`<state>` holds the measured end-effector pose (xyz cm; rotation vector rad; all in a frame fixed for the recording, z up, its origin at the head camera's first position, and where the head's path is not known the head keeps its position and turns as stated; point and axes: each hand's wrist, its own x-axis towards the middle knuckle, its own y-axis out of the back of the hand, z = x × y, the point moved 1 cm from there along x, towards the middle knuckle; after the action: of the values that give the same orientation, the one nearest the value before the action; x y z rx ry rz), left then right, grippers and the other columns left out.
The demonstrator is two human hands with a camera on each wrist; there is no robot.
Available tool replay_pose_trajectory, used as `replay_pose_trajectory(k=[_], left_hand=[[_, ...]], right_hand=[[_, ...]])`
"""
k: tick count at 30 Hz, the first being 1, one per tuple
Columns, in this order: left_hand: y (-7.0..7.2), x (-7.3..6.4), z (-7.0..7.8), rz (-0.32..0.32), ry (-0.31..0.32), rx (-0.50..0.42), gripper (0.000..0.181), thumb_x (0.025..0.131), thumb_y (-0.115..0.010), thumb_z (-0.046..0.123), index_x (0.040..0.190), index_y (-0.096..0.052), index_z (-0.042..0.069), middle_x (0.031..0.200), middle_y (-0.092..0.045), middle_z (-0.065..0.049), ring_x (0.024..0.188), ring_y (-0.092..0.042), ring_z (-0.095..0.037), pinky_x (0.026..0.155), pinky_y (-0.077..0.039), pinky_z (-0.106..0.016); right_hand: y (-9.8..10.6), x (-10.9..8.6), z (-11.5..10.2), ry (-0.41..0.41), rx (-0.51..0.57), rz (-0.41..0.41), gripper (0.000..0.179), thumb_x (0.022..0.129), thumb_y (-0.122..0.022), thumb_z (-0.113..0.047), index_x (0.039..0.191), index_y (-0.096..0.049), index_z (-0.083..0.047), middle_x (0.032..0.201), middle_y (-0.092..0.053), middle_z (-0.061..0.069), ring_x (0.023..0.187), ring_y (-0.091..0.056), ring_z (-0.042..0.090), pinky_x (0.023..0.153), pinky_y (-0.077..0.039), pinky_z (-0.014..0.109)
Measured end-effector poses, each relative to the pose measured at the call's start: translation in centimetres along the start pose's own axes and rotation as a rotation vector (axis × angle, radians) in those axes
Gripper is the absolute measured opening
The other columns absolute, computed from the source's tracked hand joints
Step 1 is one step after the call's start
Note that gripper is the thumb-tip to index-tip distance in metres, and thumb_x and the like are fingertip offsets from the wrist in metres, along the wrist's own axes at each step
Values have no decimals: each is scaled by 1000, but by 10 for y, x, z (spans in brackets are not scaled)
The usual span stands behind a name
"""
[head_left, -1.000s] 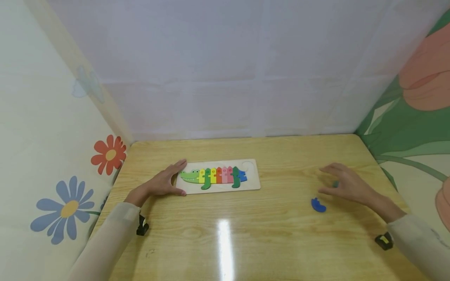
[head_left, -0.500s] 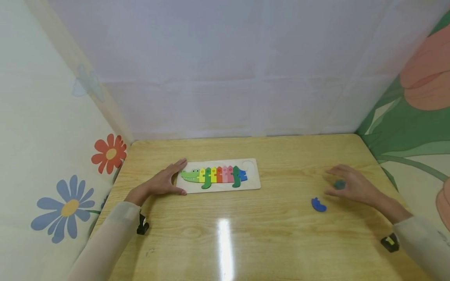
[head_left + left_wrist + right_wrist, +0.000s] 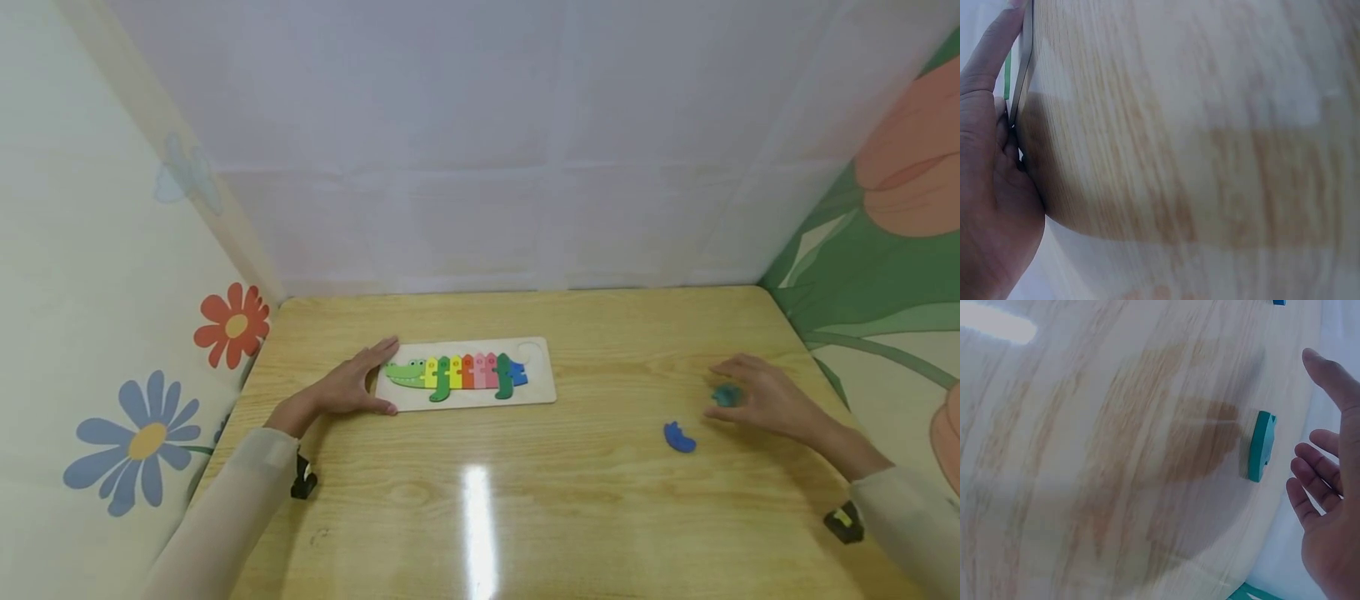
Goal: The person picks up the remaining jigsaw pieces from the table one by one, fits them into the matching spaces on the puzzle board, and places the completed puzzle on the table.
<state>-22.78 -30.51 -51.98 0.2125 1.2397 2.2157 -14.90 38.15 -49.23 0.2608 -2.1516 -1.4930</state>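
A wooden puzzle board (image 3: pixel 390 400) lies left of centre on the table in the head view, with a colourful crocodile (image 3: pixel 468 375) of several pieces in it. My left hand (image 3: pixel 348 385) holds the board's left end, thumb at the near corner and fingers at the far one. Over the table's right side is my right hand (image 3: pixel 768 400), thumb and fingers parted around a teal puzzle piece (image 3: pixel 726 395). In the right wrist view, a gap shows between the fingers and that teal piece (image 3: pixel 1263 447). A curved blue puzzle piece (image 3: pixel 679 437) lies nearer the front.
The wooden table (image 3: pixel 585 500) has a bright light streak (image 3: pixel 480 529) near its front. A pale cloth wall (image 3: pixel 480 167) stands behind it. Flower-printed panels rise at the left (image 3: pixel 90 292) and right (image 3: pixel 892 275). Each wrist wears a small black device (image 3: pixel 843 523).
My right hand has drifted a little to the right, and more of the teal piece shows between its thumb and fingers. The left hand and the board have stayed in place.
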Motion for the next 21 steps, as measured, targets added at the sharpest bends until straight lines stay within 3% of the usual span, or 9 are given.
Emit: replay_pose_trajectory(k=[6, 15, 21], left_hand=[[0, 0, 0, 8, -12, -7, 122, 81, -91, 49, 169, -20, 4, 178, -11, -16, 163, -10, -41, 130, -9, -63], [1, -2, 2, 9, -13, -6, 121, 81, -91, 48, 169, -20, 3, 178, -12, -16, 163, -11, -41, 130, -9, -63], [1, -2, 3, 6, -4, -4, 122, 81, -91, 49, 169, -20, 3, 178, -12, -16, 163, -10, -41, 130, -9, -63]], right_hand=[[-3, -4, 7, 32, -3, 49, 74, 55, -105, -29, 113, -77, 6, 108, -74, 21, 97, -70, 42, 80, -56, 56], [-3, -11, 13, -41, -6, 21, 71, 62, -103, -29, 116, -76, 7, 111, -73, 24, 101, -68, 43, 82, -56, 61], [-3, -14, 17, -24, -6, 45, 72, 58, -104, -29, 114, -76, 8, 107, -74, 21, 95, -70, 42, 78, -58, 56]])
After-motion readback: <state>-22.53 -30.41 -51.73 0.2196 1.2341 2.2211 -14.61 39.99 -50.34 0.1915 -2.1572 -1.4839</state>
